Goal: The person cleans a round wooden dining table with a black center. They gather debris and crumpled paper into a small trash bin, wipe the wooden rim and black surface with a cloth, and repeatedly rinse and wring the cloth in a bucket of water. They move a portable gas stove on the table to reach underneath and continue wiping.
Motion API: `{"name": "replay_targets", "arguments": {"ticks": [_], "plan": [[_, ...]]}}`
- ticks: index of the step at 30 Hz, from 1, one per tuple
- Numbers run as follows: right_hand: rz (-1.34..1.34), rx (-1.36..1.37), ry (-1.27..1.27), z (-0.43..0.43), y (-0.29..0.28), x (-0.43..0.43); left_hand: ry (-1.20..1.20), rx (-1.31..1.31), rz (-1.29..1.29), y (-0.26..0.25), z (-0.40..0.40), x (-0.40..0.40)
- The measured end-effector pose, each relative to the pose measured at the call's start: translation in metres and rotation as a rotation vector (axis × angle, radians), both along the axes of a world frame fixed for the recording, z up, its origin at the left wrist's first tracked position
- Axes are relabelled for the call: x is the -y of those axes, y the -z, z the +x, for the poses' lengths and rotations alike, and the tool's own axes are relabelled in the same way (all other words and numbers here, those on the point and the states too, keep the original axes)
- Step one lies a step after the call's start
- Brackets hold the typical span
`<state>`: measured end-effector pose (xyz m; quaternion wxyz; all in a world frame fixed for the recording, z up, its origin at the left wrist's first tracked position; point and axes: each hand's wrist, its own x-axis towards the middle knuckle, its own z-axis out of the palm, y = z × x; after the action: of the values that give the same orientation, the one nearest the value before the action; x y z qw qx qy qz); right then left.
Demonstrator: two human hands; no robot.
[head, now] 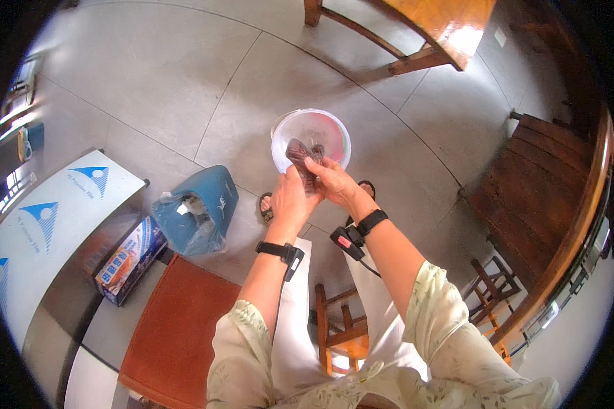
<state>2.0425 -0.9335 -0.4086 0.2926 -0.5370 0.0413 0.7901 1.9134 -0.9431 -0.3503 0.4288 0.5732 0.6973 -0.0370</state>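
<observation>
A dark reddish-brown item (299, 153) with a ridged or wrinkled surface is held between my two hands; its exact kind cannot be made out. My left hand (290, 197) grips its lower left side. From the right, my right hand (335, 179) holds it with the thumb laid along its top. Both hands are at the near rim of a white plastic bucket (281, 153) that stands on the floor, and the item's far end shows over the bucket's opening. Fingers hide part of the item, and what lies inside the bucket is unclear.
A blue bin (222, 191) with a clear plastic liner stands left, near a printed box (128, 260) and a white film-covered panel (46, 214). A red-brown surface (179, 327) lies nearer. Wooden furniture stands at the top (414, 30) and right (537, 189).
</observation>
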Motion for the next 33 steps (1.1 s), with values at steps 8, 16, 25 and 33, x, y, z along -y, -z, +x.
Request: {"name": "replay_targets", "arguments": {"ticks": [8,16,25,33], "plan": [[0.377,-0.077,0.11,0.073,-0.181,0.019,-0.95,1.177,-0.281,-0.165,0.022,-0.003],[0.474,0.055,-0.253,0.19,-0.312,0.047,-0.946,1.443,-0.222,-0.313,0.112,0.011],[0.698,1.205,-0.279,0.347,-0.374,0.18,-0.183,1.204,-0.275,-0.378,0.261,0.059],[0.788,0.719,0.117,0.341,-0.442,0.26,0.337,1.041,-0.537,-0.413,0.318,0.093]]}}
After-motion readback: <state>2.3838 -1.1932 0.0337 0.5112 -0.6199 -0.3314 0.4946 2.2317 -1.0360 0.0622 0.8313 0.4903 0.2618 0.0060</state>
